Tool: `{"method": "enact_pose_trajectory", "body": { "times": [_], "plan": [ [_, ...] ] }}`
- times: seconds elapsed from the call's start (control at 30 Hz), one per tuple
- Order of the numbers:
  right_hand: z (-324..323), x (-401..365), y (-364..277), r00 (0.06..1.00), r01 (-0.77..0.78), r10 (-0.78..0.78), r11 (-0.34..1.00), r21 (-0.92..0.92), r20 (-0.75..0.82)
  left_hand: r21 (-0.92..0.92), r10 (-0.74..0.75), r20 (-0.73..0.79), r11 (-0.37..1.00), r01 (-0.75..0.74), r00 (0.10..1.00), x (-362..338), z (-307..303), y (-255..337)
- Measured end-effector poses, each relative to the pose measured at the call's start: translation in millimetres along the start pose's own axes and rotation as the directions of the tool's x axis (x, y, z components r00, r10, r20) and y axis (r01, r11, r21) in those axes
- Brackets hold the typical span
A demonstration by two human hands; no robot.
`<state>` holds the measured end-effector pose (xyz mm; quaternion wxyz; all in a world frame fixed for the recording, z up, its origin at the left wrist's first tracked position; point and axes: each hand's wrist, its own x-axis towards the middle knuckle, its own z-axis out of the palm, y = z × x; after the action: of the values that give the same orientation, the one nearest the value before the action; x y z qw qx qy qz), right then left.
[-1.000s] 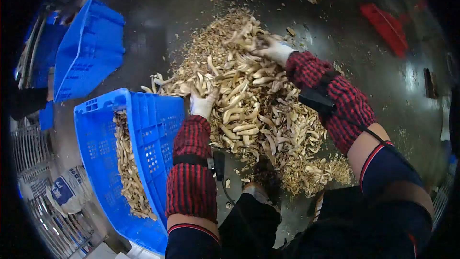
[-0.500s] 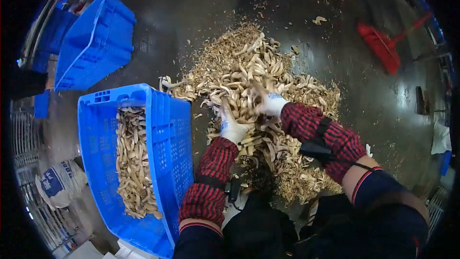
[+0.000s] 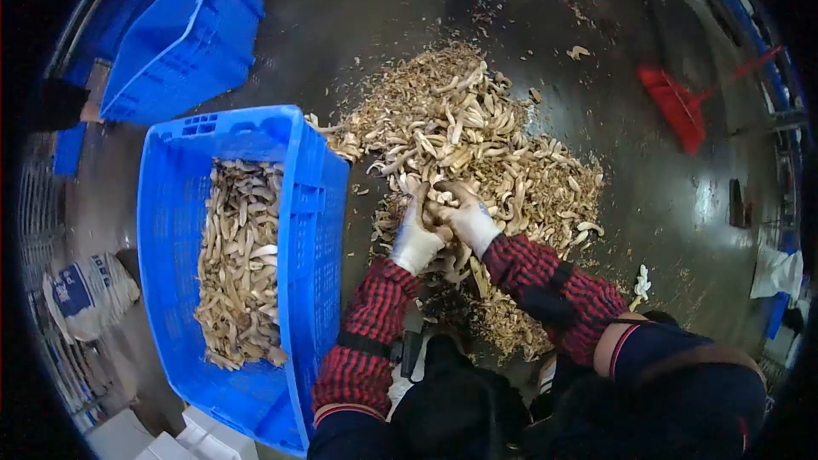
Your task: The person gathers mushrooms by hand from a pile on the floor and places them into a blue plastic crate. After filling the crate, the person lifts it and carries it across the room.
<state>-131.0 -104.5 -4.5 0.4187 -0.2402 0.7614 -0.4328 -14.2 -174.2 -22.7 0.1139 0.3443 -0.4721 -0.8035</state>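
Note:
My left hand (image 3: 419, 237), in a white glove with fingertips bare, is curled at the near side of a heap of pale, curved mushrooms (image 3: 477, 132). My right hand (image 3: 470, 220), gloved alike, meets it from the right. Between the fingers of both hands is a small clump of mushrooms (image 3: 439, 197); the fingers partly hide it. Just left of my hands stands a blue crate (image 3: 300, 204), tilted in view, with many of the same mushrooms (image 3: 243, 268) inside.
Brown scraps and crumbs (image 3: 400, 89) spread over the dark wet floor (image 3: 332, 0). Another blue crate (image 3: 192, 43) stands at the upper left, with another person's hand (image 3: 90, 112) beside it. A red broom (image 3: 677, 106) lies at right, a white sack (image 3: 94, 294) at left.
My right hand has moved in and down to meet my left, and both have closed around mushrooms. The view has shifted slightly. A person's hand has appeared by the far crate.

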Motion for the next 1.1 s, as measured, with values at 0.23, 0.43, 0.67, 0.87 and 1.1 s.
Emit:
{"method": "enact_pose_trajectory", "body": {
  "times": [0.23,0.43,0.67,0.87,1.1],
  "plan": [
    [17.9,-40.9,-100.8,0.867,0.497,-0.483,0.857,0.137,-0.121,0.332,0.278,0.089,0.897,-0.292,0.956,-73.2,-17.1,128.1],
    [63.0,-106.3,-249.9,0.493,0.842,-0.866,0.448,0.302,-0.09,0.636,0.662,-0.093,0.614,-0.467,0.744,-210.0,-30.8,252.0],
    [105.9,-65.2,-240.7,0.311,0.903,-0.86,0.401,0.157,0.404,0.754,0.525,-0.646,0.553,0.355,0.553,-296.1,-172.1,165.4],
    [-16.1,113.8,-96.7,0.941,0.307,-0.314,0.638,-0.706,0.125,0.726,0.548,-0.598,0.679,0.108,0.585,-281.3,-122.3,125.1],
    [-24.3,148.3,28.8,0.978,0.206,-0.151,0.599,-0.774,0.143,0.634,0.277,-0.601,0.736,0.236,0.749,-253.2,-126.9,114.9]
  ]
}}
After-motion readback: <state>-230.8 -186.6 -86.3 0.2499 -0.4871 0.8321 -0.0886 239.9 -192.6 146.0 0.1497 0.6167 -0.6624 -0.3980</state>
